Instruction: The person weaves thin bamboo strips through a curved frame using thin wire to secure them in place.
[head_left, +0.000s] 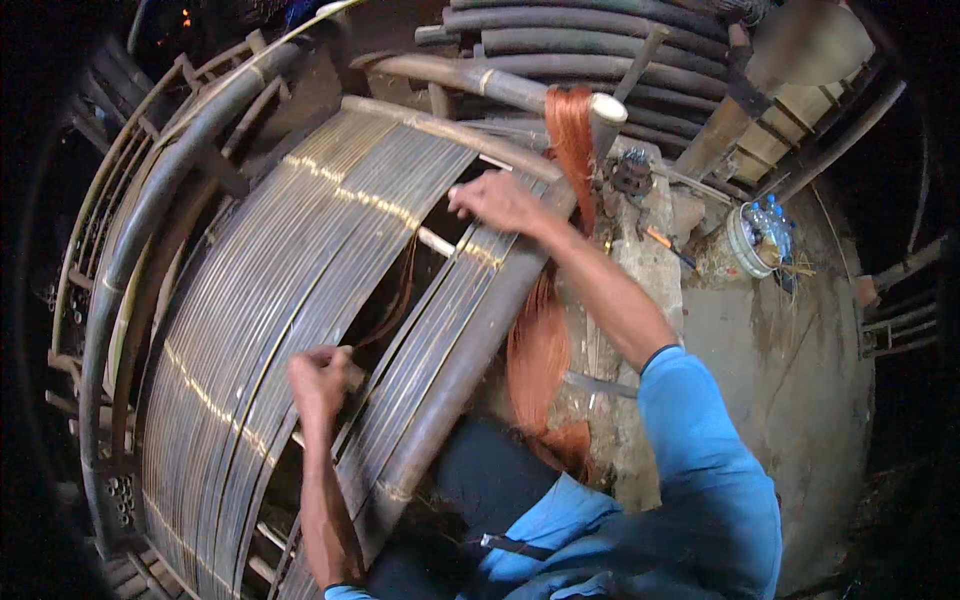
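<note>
A large bamboo frame (450,385) carries a curved surface of thin dark slats (290,230), tied across by rows of pale yellow lashing (345,186). Over the gap between the main slats and a narrower slat strip (430,350), my left hand (320,385) is closed, its fingertips at a thin brown strand (402,300) running up through the gap. Farther off, above the same gap's upper end, my right hand (500,203) is closed in a pinch; what it holds is too small to make out. A pale crossbar (436,242) shows in the gap between my hands.
Reddish-brown fibre bundles (570,130) hang over the pole at the frame's far right corner, with more fibre (538,350) beside my knee. An orange-handled tool (670,246) lies to the right. A white bucket (752,242) holds plastic bottles. Bamboo poles (600,68) are stacked behind.
</note>
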